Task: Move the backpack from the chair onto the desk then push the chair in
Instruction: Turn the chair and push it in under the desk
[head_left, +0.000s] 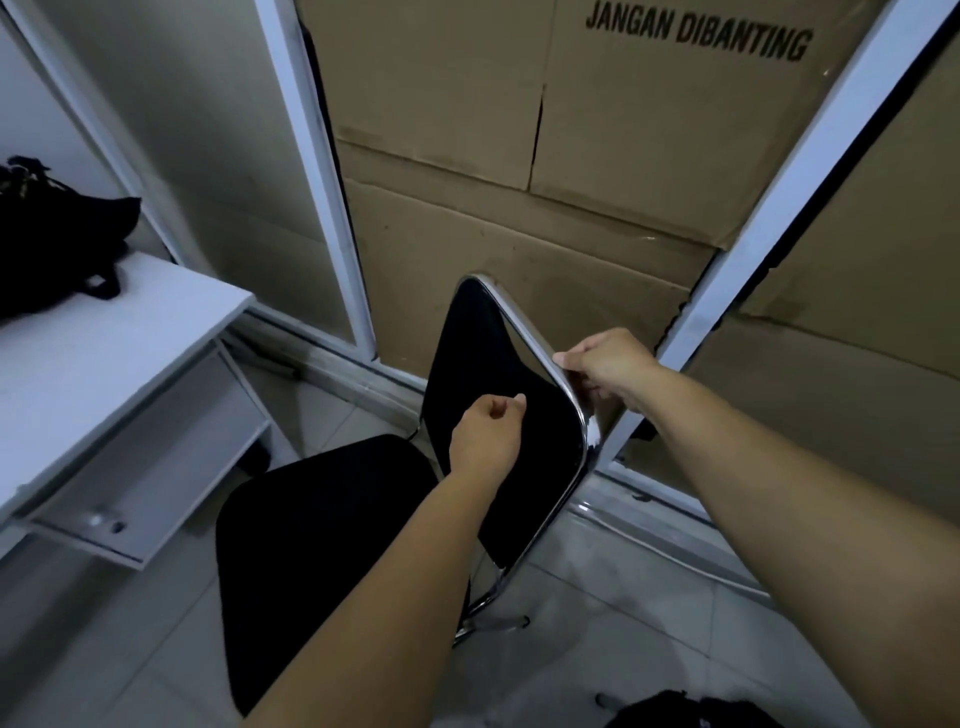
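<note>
The black backpack (57, 234) lies on the white desk (104, 353) at the far left. A black chair (322, 545) with a chrome frame stands below me, its backrest (488, 374) toward the cardboard wall and its seat bare. My right hand (608, 366) grips the chrome top rail of the backrest. My left hand (488, 434) is a loose fist in front of the backrest padding, and whether it touches the padding cannot be told.
A pull-out keyboard tray (150, 478) hangs under the desk's front edge, close to the chair seat. Large cardboard boxes (519, 156) and white frame posts (769, 249) stand behind the chair. Pale floor tiles (649, 623) lie to the right; a dark object (691, 709) sits at the bottom edge.
</note>
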